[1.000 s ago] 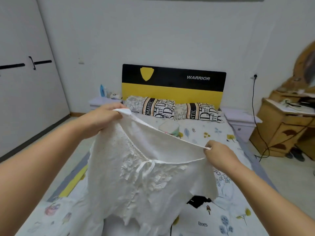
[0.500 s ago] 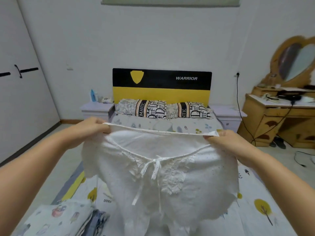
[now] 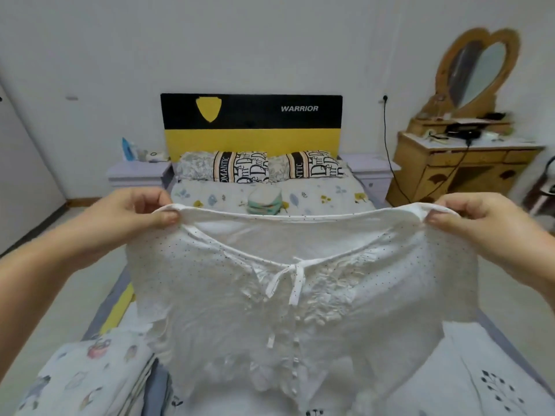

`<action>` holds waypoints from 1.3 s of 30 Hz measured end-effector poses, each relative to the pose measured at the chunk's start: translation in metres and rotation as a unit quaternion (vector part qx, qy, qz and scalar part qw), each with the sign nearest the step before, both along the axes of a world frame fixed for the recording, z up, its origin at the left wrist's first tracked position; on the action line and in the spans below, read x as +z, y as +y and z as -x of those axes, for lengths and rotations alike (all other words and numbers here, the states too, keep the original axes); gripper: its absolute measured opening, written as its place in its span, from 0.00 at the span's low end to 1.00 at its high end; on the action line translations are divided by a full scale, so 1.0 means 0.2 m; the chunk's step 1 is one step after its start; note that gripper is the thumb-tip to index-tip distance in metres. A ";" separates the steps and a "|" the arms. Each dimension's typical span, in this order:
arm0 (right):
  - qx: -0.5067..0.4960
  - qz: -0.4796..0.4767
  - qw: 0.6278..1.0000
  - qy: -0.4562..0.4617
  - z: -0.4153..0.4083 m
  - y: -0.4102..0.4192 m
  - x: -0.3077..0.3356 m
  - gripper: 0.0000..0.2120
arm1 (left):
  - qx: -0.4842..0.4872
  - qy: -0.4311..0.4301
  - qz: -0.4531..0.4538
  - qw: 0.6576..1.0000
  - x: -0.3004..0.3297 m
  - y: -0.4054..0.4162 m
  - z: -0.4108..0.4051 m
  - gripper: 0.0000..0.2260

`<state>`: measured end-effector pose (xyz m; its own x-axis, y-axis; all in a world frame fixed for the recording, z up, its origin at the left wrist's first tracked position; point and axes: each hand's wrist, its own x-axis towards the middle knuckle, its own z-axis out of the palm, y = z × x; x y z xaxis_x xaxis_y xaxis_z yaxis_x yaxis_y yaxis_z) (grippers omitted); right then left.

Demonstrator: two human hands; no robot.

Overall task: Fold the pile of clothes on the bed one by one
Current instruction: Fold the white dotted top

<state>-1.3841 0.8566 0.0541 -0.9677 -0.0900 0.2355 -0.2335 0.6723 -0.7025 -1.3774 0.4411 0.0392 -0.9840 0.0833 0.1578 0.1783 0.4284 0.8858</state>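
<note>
A white blouse (image 3: 300, 295) with small dark dots, a tied neck ribbon and a button row hangs spread out in front of me over the bed (image 3: 315, 196). My left hand (image 3: 135, 214) pinches its left shoulder at the top edge. My right hand (image 3: 480, 223) pinches the right shoulder. The top edge is stretched level between both hands. The blouse's lower hem drops out of sight near the bottom of the view and hides the bed beneath it.
A stack of folded clothes (image 3: 87, 376) lies at the lower left on the bed. A small folded green bundle (image 3: 265, 201) sits near two pillows (image 3: 258, 166). Nightstands flank the yellow-black headboard (image 3: 252, 124); a wooden dressing table (image 3: 459, 163) stands right.
My hands have moved wider apart and levelled, so the blouse now hangs flat and fully spread instead of tilted and bunched. The view has shifted left and up.
</note>
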 end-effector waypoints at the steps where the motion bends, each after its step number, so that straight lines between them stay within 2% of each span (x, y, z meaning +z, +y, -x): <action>1: -0.010 0.004 0.999 0.033 -0.02 0.01 0.02 0.10 | -0.006 0.022 -0.016 1.000 0.02 0.01 -0.01 0.13; 4: -0.010 0.015 0.995 0.102 -0.01 0.08 0.07 0.10 | -0.018 0.074 -0.039 0.996 0.06 0.05 -0.04 0.25; 6: -0.002 0.022 0.993 0.113 0.02 0.10 0.11 0.12 | -0.022 0.087 -0.061 0.994 0.07 0.09 -0.03 0.25; 8: 0.000 0.037 0.994 0.099 0.08 0.13 0.09 0.21 | -0.002 0.076 -0.080 0.994 0.05 0.13 0.00 0.26; 9: -0.004 0.049 0.994 0.097 0.12 0.13 0.06 0.22 | 0.010 0.067 -0.080 0.994 0.01 0.15 0.04 0.26; 11: -0.005 0.064 0.995 0.078 0.22 0.09 -0.04 0.10 | 0.034 0.048 -0.044 0.997 -0.09 0.19 0.13 0.23; 12: -0.010 0.060 0.996 0.062 0.28 0.08 -0.12 0.09 | 0.043 0.028 -0.021 0.998 -0.15 0.20 0.19 0.19; 13: -0.011 0.055 0.998 0.036 0.34 0.07 -0.21 0.12 | 0.052 0.007 0.004 0.999 -0.24 0.22 0.25 0.15; 15: 0.007 0.020 0.999 -0.028 0.49 0.07 -0.45 0.13 | 0.066 -0.035 0.056 0.996 -0.46 0.24 0.37 0.12; 20: 0.031 -0.088 0.977 -0.193 0.78 0.08 -1.14 0.22 | 0.071 -0.145 0.174 0.972 -1.08 0.30 0.59 0.14; 24: -0.004 -0.101 0.965 -0.242 0.95 0.01 -1.58 0.22 | 0.128 -0.150 0.239 0.951 -1.48 0.38 0.73 0.17; 29: -0.009 -0.160 0.958 -0.236 1.16 -0.07 -1.94 0.14 | 0.187 -0.158 0.310 0.918 -1.83 0.43 0.93 0.11; 34: -0.002 -0.196 0.962 -0.189 1.42 -0.11 -2.23 0.16 | 0.213 -0.138 0.384 0.888 -2.11 0.41 1.15 0.10; 36: -0.013 -0.205 0.965 -0.160 1.53 -0.13 -2.32 0.15 | 0.228 -0.131 0.378 0.887 -2.20 0.39 1.23 0.09; 39: -0.035 -0.190 0.969 -0.157 1.65 -0.16 -2.44 0.15 | 0.287 -0.142 0.324 0.890 -2.33 0.36 1.32 0.09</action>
